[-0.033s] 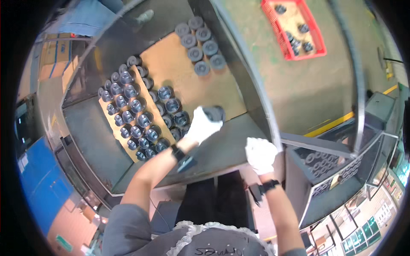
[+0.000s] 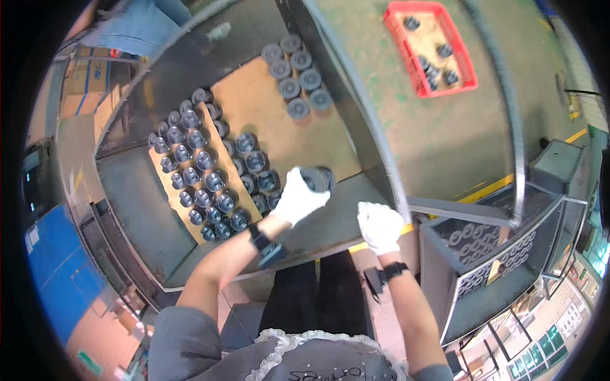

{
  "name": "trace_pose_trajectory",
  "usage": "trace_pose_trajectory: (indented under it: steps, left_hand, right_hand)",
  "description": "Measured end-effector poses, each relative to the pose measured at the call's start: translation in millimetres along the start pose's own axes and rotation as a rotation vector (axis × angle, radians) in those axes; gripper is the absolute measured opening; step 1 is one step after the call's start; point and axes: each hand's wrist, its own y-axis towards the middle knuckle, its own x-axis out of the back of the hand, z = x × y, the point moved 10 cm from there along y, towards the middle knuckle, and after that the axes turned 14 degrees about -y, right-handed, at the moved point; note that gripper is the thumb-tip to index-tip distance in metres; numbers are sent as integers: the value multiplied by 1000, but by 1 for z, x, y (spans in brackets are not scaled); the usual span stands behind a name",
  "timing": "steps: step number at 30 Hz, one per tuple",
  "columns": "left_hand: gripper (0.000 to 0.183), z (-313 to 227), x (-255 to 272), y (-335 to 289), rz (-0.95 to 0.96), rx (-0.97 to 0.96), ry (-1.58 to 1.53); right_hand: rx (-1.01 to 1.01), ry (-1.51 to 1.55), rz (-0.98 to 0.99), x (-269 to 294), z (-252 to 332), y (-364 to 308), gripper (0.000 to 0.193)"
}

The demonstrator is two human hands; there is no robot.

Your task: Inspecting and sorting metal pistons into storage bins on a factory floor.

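Presently, left hand (image 2: 301, 198): gloved, fingers wrapped round a dark part (image 2: 319, 180), within the bin (image 2: 124, 190) outline, near the cardboard's (image 2: 244, 98) near edge. Right hand (image 2: 380, 228): gloved, curled in a loose fist, near the bin's right side. Board (image 2: 237, 188) bearing rowed pistons (image 2: 215, 181) lies left.
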Motion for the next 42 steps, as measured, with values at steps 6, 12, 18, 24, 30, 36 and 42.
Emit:
trace_pose_trajectory:
  steps: [6,12,18,24,30,36,42]
  left_hand:
    - [97,-163,-12,-189,-40,-357,259]
    - [101,-259,-65,-337,45,-553,193]
    - [62,-226,-113,-320,422,-611,-414]
    - [38,-303,-162,-420,547,-1065,268]
    - [29,-311,-170,-384,606,-167,-1024]
    - [29,-373,-147,-444,569,-1041,-82]
    - [39,-374,-153,-457,570,-1209,-95]
  right_hand:
    - [-304,1838,191,29,9,-59,43]
    - [-370,2185,-111,190,-40,-167,31]
    - [-332,2341,-201,234,-84,-255,27]
    - [-139,2376,-165,241,-95,-290,26]
    - [-51,2343,-441,260,-96,-310,52]
    - [532,3016,377,308,-16,-322,85]
    - [85,2031,-252,325,-63,-313,61]
